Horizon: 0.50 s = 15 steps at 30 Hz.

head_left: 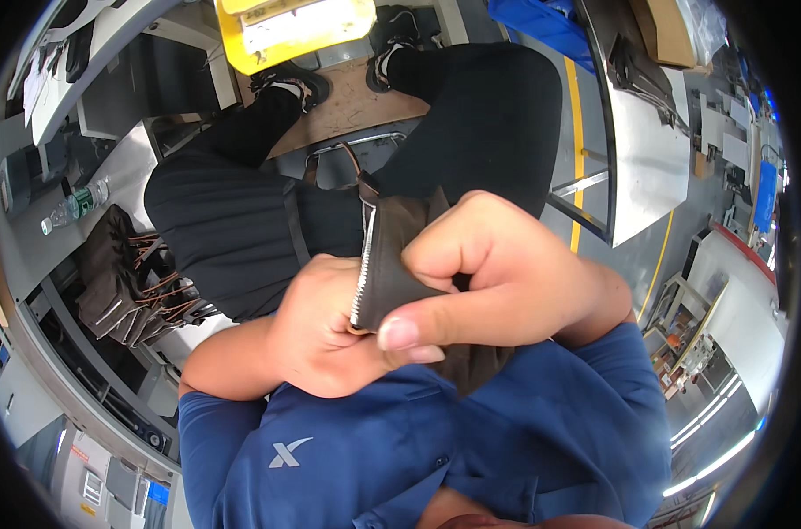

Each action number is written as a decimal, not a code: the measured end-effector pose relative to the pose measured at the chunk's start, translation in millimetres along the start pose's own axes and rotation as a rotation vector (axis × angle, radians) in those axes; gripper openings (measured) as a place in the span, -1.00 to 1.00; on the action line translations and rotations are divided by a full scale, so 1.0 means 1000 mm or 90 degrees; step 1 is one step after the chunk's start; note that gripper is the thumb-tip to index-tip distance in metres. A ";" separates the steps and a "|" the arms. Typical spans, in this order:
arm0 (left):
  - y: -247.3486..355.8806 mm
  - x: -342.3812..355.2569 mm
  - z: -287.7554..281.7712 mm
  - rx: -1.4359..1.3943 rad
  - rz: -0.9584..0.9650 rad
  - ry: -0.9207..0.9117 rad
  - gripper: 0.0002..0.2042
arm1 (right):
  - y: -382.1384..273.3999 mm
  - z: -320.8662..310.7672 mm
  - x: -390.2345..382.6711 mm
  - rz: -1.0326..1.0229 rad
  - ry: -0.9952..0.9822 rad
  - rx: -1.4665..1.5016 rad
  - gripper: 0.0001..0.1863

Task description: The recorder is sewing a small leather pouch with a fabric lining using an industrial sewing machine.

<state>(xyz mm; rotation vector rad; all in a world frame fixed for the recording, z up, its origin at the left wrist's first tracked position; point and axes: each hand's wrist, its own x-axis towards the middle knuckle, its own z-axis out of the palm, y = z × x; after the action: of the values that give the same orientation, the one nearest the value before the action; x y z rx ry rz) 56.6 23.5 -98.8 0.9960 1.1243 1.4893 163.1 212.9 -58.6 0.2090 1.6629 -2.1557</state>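
In front of my chest, both hands hold a dark brown zippered piece [392, 273], which looks like a small fabric or leather pouch. A pale-toothed zipper runs down its left edge, and a narrow brown strap extends from its upper end. My left hand [325, 326] is closed around the lower left of the piece, beside the zipper's end. My right hand [497, 273] grips the right side with curled fingers, its thumb pressed near the lower corner by the left fingertips. Part of the brown material hangs below and behind my right hand, so its full shape is hidden.
On my left, a pile of brown pieces with orange cords [136, 282] lies near a clear plastic bottle [76, 207]. A bright yellow machine part or lamp [295, 31] stands ahead. To the right are a white-topped table [643, 176] with dark pieces [643, 75] and a blue bin [542, 26].
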 end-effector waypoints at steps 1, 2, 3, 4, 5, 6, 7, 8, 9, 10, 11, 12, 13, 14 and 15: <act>0.000 0.000 0.002 0.050 0.021 -0.002 -0.77 | 0.001 0.001 0.002 0.039 -0.004 0.033 -0.53; 0.000 -0.001 0.004 0.052 0.019 0.001 -0.77 | 0.002 0.002 0.005 0.078 -0.009 0.066 -0.54; -0.001 -0.004 0.006 0.028 0.001 0.036 -0.78 | -0.006 0.002 0.007 0.091 0.001 0.034 -0.54; -0.001 -0.003 0.007 0.001 -0.015 0.062 -0.78 | -0.005 0.000 0.006 0.091 0.006 0.034 -0.54; 0.003 0.000 0.008 -0.011 -0.034 0.068 -0.79 | -0.003 -0.001 0.005 0.064 0.006 0.047 -0.54; 0.001 -0.001 0.005 -0.013 -0.033 0.065 -0.79 | -0.001 -0.002 0.003 0.036 0.005 0.060 -0.53; -0.001 -0.004 0.002 -0.017 -0.028 0.046 -0.79 | 0.000 -0.004 0.001 0.036 0.005 0.059 -0.53; -0.002 -0.006 0.000 -0.022 -0.022 0.028 -0.79 | 0.001 -0.006 -0.001 0.023 -0.005 0.050 -0.53; -0.001 -0.003 0.000 -0.015 -0.012 0.023 -0.79 | 0.002 -0.007 -0.003 0.011 -0.015 0.041 -0.53; -0.001 -0.003 0.001 -0.015 -0.013 0.025 -0.79 | 0.002 -0.009 -0.002 0.011 -0.017 0.042 -0.53; 0.000 -0.003 0.002 -0.031 -0.017 0.014 -0.80 | 0.000 -0.010 0.000 0.037 -0.041 0.034 -0.54; -0.001 -0.003 0.003 -0.047 -0.021 0.003 -0.82 | -0.001 -0.011 0.000 0.062 -0.064 0.026 -0.54; -0.001 -0.002 0.004 -0.048 -0.021 0.002 -0.82 | -0.002 -0.009 0.000 0.082 -0.051 0.073 -0.54; -0.001 -0.001 0.005 -0.034 -0.030 0.007 -0.82 | -0.002 -0.007 0.002 0.082 -0.050 0.074 -0.54; -0.002 -0.001 0.006 -0.019 -0.039 0.013 -0.83 | 0.000 -0.006 0.004 0.066 -0.021 0.004 -0.53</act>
<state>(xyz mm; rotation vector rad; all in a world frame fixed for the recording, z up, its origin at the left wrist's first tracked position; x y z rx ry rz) 62.7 24.1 -99.0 0.9198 1.1335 1.4661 159.1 217.9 -61.7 0.2540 1.5912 -2.0780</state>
